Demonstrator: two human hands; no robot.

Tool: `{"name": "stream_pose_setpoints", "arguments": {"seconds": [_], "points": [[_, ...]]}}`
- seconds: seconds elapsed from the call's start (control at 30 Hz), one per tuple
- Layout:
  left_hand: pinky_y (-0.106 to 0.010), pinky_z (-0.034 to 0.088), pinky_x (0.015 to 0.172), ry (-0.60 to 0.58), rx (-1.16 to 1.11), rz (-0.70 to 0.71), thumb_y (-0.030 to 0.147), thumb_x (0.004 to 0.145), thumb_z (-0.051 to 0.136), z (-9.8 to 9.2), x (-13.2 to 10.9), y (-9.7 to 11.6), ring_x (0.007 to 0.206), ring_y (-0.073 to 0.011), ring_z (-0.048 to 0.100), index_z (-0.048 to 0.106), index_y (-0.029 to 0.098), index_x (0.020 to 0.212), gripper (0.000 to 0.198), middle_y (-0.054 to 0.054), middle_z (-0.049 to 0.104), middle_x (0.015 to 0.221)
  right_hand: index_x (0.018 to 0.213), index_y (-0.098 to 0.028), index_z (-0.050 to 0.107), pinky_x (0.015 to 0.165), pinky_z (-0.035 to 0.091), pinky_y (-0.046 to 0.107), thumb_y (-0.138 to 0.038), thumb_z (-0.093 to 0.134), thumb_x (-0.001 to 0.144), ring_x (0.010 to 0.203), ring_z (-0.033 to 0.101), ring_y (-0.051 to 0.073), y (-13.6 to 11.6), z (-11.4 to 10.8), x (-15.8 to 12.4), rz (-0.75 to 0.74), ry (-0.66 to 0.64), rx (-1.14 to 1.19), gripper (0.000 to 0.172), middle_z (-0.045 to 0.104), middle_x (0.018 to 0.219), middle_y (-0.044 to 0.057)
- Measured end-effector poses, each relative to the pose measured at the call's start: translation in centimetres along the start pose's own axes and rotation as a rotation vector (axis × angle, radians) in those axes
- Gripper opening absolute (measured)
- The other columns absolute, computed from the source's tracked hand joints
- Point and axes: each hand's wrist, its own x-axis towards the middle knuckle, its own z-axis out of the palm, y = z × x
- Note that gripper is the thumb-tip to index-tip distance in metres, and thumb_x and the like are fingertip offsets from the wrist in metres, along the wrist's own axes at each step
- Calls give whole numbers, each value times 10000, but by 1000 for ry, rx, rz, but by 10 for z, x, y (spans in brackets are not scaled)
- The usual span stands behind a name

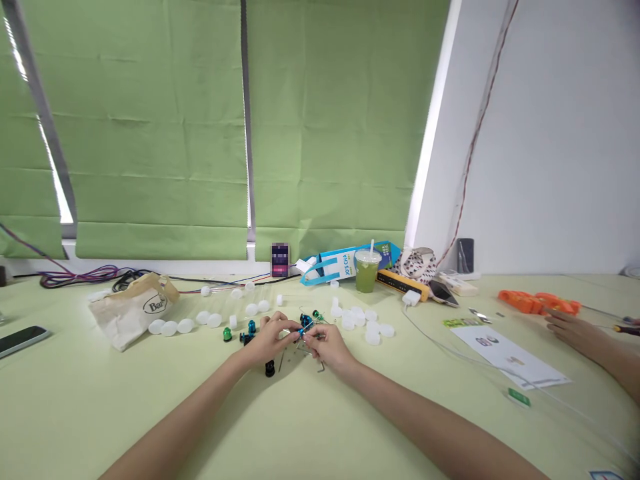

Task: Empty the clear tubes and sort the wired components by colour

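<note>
My left hand (273, 341) pinches a small shiny blue metal part (301, 331) between thumb and forefinger. Facing it, my right hand (331, 345) has its fingertips closed against the same spot; what they grip is too small to make out. Around the hands lie more small metal pieces: a green one (227, 335), a black one (270, 369), a blue and black one (247, 336) by my left wrist and a dark blue one (306, 321) just behind the fingers. An L-shaped hex key (321, 367) rests below my right fingers, with other thin rods partly hidden.
White round caps (359, 316) lie behind my right hand; clear capped tubes (235, 303) lie behind my left. Farther back are a paper bag (135, 310), a green drink cup (368, 272) and a power strip (403, 285). At right, another person's hand (570, 330) touches orange parts (535, 302).
</note>
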Motion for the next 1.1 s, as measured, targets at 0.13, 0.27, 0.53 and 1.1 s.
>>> {"name": "stream_pose_setpoints", "arguments": {"seconds": [0.13, 0.27, 0.53, 1.1], "points": [[-371, 262, 834, -9, -5, -4, 424, 841, 384, 0, 0, 1, 889, -208, 459, 603, 278, 1021, 319, -15, 642, 873, 565, -142, 587, 452, 364, 208, -307, 604, 617, 444, 472, 90, 3, -3, 2, -44, 52, -29, 174, 555, 501, -11], [-363, 265, 830, -18, -13, 12, 422, 841, 384, 1, 0, 1, 886, -208, 460, 601, 283, 1032, 321, -11, 652, 886, 553, -136, 605, 503, 374, 216, -270, 628, 577, 495, 486, 99, 5, -5, 3, -70, 83, -73, 138, 592, 549, -5], [-356, 270, 851, -25, -41, 30, 406, 844, 387, 1, -1, 5, 888, -198, 463, 583, 288, 1062, 316, -10, 641, 911, 547, -158, 523, 475, 350, 203, -254, 639, 554, 493, 461, 99, 11, -1, 4, -101, 150, -116, 151, 534, 525, -30], [-352, 289, 849, 11, -24, 24, 408, 854, 360, -2, 0, 3, 878, -199, 476, 588, 261, 1062, 342, -25, 649, 948, 717, -172, 559, 476, 356, 207, -211, 448, 762, 495, 487, 109, -3, 0, -9, -268, 11, -308, 126, 551, 567, -8]]}}
